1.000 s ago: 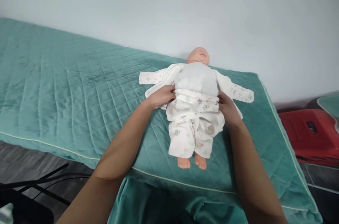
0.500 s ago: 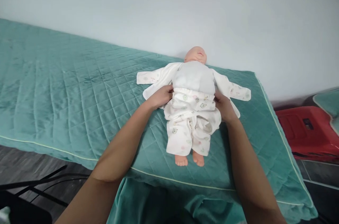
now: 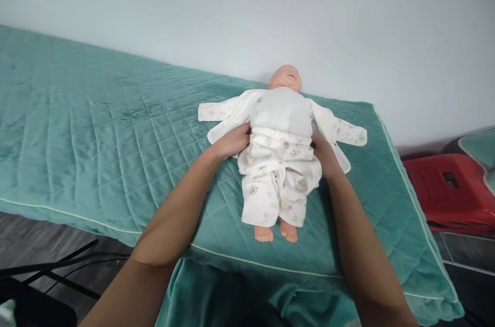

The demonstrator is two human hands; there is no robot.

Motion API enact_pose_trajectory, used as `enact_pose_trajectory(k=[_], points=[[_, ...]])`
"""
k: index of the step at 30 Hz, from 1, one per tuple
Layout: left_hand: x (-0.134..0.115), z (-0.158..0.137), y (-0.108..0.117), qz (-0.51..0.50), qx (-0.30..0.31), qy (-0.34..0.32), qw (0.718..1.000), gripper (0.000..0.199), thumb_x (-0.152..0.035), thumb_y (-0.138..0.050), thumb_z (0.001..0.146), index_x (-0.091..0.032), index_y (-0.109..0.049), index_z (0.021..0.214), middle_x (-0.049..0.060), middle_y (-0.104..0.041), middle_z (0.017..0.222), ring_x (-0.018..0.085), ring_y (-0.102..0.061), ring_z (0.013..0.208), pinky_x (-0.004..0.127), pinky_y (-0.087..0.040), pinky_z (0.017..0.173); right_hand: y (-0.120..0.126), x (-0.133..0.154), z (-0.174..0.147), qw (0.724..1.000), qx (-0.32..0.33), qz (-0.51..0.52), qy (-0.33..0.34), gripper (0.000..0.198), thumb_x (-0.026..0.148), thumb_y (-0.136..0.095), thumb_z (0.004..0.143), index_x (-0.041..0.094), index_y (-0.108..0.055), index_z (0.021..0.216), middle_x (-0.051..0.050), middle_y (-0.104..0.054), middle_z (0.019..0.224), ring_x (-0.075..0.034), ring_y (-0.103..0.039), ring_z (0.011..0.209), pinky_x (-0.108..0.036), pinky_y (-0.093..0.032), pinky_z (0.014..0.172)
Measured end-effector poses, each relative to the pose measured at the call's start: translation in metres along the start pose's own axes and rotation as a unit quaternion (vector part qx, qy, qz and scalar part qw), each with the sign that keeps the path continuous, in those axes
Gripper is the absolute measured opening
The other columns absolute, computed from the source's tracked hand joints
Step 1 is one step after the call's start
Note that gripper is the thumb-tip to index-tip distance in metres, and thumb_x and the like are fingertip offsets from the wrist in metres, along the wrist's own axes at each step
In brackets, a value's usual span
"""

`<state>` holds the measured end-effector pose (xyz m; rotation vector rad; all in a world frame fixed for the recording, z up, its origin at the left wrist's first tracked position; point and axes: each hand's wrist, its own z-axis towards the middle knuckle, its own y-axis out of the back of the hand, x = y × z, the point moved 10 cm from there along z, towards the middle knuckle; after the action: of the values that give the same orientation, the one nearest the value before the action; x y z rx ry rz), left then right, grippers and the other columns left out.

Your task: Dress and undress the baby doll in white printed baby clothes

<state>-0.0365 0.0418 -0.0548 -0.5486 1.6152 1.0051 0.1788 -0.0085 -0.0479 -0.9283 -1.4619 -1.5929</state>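
Observation:
A baby doll (image 3: 285,79) lies on its back, head toward the wall and bare feet toward me. Its white patterned pants (image 3: 276,162) reach up to the belly, over a plain white cloth body (image 3: 280,110). A white jacket (image 3: 243,105) is spread open beneath the doll, its sleeves out to both sides. My left hand (image 3: 235,140) is closed on the pants' waistband at the left side of the doll. On the opposite side, my right hand (image 3: 326,154) grips the same waistband. The fingertips of both hands are partly hidden by the doll and the pants.
The doll rests on a bed with a green quilted cover (image 3: 116,151), close against a pale wall (image 3: 232,12). To the right of the bed stands a red plastic case or seat (image 3: 450,187). Black metal legs (image 3: 58,265) show at the lower left on the floor.
Very little differs. The view has shifted slightly, and both hands stay at the sides of the pants' waistband.

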Motion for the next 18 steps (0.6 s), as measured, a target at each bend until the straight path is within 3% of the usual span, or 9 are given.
enact_pose_trajectory(k=[3, 6, 9, 11, 15, 18], points=[[0.01, -0.001, 0.009, -0.002, -0.023, 0.031, 0.999, 0.039, -0.016, -0.053, 0.072, -0.016, -0.066, 0.109, 0.005, -0.075, 0.094, 0.019, -0.067, 0.084, 0.027, -0.052, 0.073, 0.001, -0.002, -0.001, 1.0, -0.021, -0.002, -0.017, 0.018, 0.038, -0.075, 0.079, 0.03, -0.073, 0.095, -0.004, -0.077, 0.103, -0.033, -0.067, 0.103, -0.05, -0.051, 0.095], [0.016, -0.004, 0.028, 0.011, -0.106, 0.048, 0.993, 0.032, -0.016, -0.05, 0.077, -0.018, -0.062, 0.106, 0.0, -0.069, 0.079, 0.015, -0.061, 0.067, 0.025, -0.048, 0.062, 0.005, -0.012, 0.0, 0.998, -0.047, 0.04, -0.034, 0.022, 0.039, -0.077, 0.076, 0.031, -0.064, 0.091, -0.003, -0.076, 0.098, -0.029, -0.069, 0.095, -0.045, -0.054, 0.088], [-0.01, -0.016, 0.05, 0.073, -0.235, -0.047, 0.968, 0.02, -0.023, -0.05, 0.086, -0.02, -0.062, 0.102, 0.002, -0.069, 0.089, 0.016, -0.062, 0.08, 0.029, -0.051, 0.077, 0.009, -0.029, 0.0, 0.989, -0.074, 0.101, -0.081, 0.034, 0.039, -0.077, 0.072, 0.031, -0.053, 0.095, -0.001, -0.074, 0.088, -0.027, -0.069, 0.084, -0.04, -0.055, 0.072], [-0.036, -0.026, 0.05, 0.124, -0.273, -0.138, 0.944, 0.016, -0.028, -0.052, 0.091, -0.02, -0.064, 0.099, 0.004, -0.068, 0.101, 0.018, -0.062, 0.095, 0.033, -0.05, 0.09, 0.009, -0.034, 0.0, 0.984, -0.08, 0.127, -0.094, 0.036, 0.037, -0.076, 0.072, 0.031, -0.051, 0.097, 0.0, -0.071, 0.085, -0.025, -0.068, 0.08, -0.036, -0.053, 0.066], [-0.069, -0.035, 0.024, 0.196, -0.219, -0.273, 0.916, 0.019, -0.037, -0.063, 0.092, -0.022, -0.067, 0.103, 0.008, -0.063, 0.116, 0.022, -0.055, 0.117, 0.042, -0.041, 0.109, 0.025, -0.019, -0.006, 0.98, -0.16, 0.108, -0.052, 0.023, 0.038, -0.071, 0.077, 0.028, -0.056, 0.092, 0.0, -0.065, 0.08, -0.02, -0.062, 0.073, -0.033, -0.05, 0.068], [-0.073, -0.034, 0.011, 0.23, -0.163, -0.291, 0.914, 0.025, -0.042, -0.067, 0.09, -0.023, -0.066, 0.106, 0.01, -0.057, 0.134, 0.025, -0.045, 0.132, 0.047, -0.032, 0.117, 0.04, 0.006, -0.016, 0.97, -0.223, 0.09, 0.033, 0.018, 0.044, -0.063, 0.088, 0.027, -0.058, 0.086, -0.001, -0.061, 0.079, -0.019, -0.059, 0.076, -0.035, -0.049, 0.076]])
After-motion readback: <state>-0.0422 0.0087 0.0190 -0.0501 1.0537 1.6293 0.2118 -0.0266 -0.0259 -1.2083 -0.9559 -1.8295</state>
